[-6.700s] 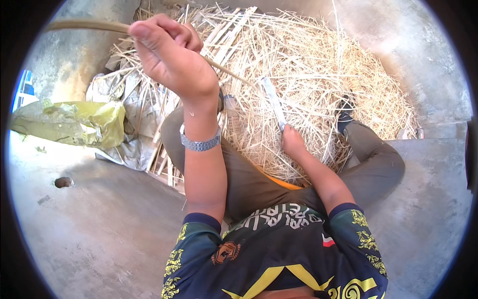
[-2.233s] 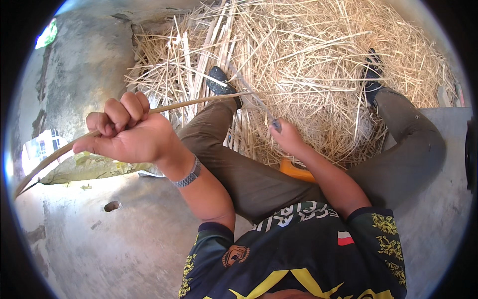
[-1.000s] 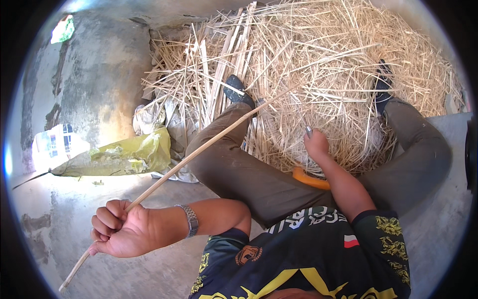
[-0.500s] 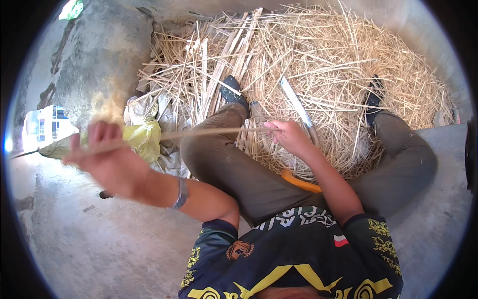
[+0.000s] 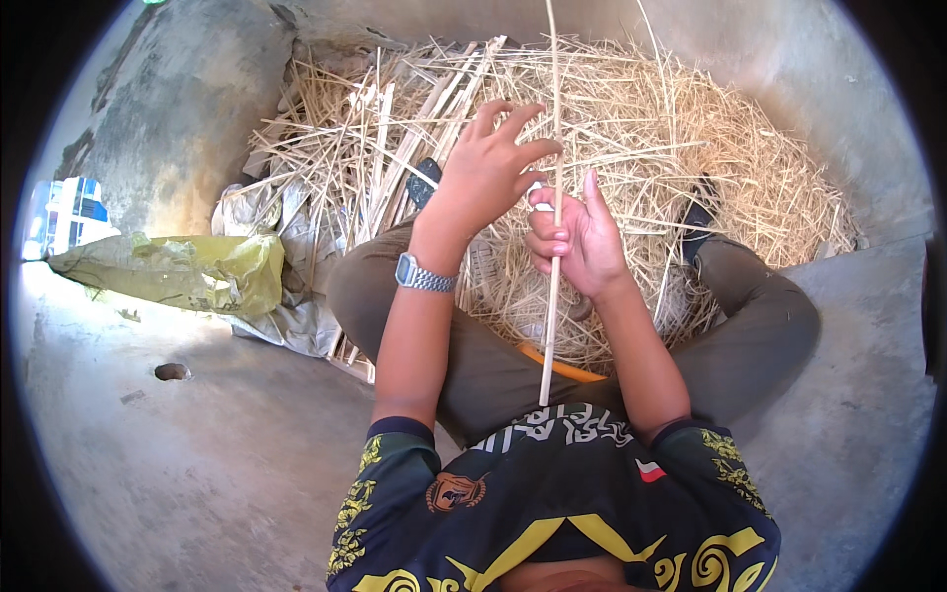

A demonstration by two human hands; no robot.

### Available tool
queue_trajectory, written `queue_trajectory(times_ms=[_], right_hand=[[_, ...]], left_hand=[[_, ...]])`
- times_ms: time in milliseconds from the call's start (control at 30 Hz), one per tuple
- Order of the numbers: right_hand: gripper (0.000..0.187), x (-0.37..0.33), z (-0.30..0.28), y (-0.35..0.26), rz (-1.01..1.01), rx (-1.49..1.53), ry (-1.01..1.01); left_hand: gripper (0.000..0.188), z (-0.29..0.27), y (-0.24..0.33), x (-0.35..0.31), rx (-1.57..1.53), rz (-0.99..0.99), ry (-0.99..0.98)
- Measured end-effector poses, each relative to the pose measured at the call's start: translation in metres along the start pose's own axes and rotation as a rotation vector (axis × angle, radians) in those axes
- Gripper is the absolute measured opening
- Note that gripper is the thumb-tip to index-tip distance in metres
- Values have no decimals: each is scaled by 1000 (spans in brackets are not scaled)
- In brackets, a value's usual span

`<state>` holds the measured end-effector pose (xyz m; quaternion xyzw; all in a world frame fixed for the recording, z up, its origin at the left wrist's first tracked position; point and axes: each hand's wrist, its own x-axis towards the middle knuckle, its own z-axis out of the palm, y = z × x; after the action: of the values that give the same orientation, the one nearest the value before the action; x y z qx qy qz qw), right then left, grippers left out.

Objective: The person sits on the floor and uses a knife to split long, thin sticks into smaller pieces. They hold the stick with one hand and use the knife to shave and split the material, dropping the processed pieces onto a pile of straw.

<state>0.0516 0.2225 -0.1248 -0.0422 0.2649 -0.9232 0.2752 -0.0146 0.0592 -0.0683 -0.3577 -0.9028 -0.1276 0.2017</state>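
Observation:
A long thin pale bamboo stick (image 5: pixel 548 326) stands almost upright in front of me, its lower end near my chest and its top running out of the picture. My right hand (image 5: pixel 580 242) is closed around its middle. My left hand (image 5: pixel 490 170), with a metal watch on the wrist, is raised just left of the stick with fingers spread, fingertips at or near the stick. The knife seen earlier does not show. I sit with my legs in grey trousers (image 5: pixel 760 326) spread around the shavings.
A big heap of straw-like shavings and split bamboo strips (image 5: pixel 631 128) fills the concrete corner ahead. A yellow-green plastic bag (image 5: pixel 178 271) and crumpled grey sheet (image 5: pixel 286 321) lie at left. An orange object (image 5: pixel 562 367) peeks from under my legs. A small hole (image 5: pixel 172 372) marks the floor.
The stick swung from lying across to the left to standing upright. My left hand let go of its end and came up beside it; my right hand now grips the stick.

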Motion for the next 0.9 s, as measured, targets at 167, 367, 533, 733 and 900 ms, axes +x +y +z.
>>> queue_trajectory(times_ms=[167, 367, 533, 733, 900], right_hand=[[53, -2, 6, -6, -66, -60, 49], [45, 1, -12, -19, -49, -608, 210], [40, 8, -116, -1, -46, -1108, 530], [37, -13, -147, 57, 696, -1732, 742], [27, -24, -196, 106, 677, -1643, 809]], left_hand=[[39, 17, 8, 4, 8, 72, 47], [21, 35, -16, 7, -103, 13, 147], [18, 4, -37, 10, -195, -109, 412], [30, -42, -41, -2, -508, -464, 661], [30, -48, -54, -11, -616, -396, 786]])
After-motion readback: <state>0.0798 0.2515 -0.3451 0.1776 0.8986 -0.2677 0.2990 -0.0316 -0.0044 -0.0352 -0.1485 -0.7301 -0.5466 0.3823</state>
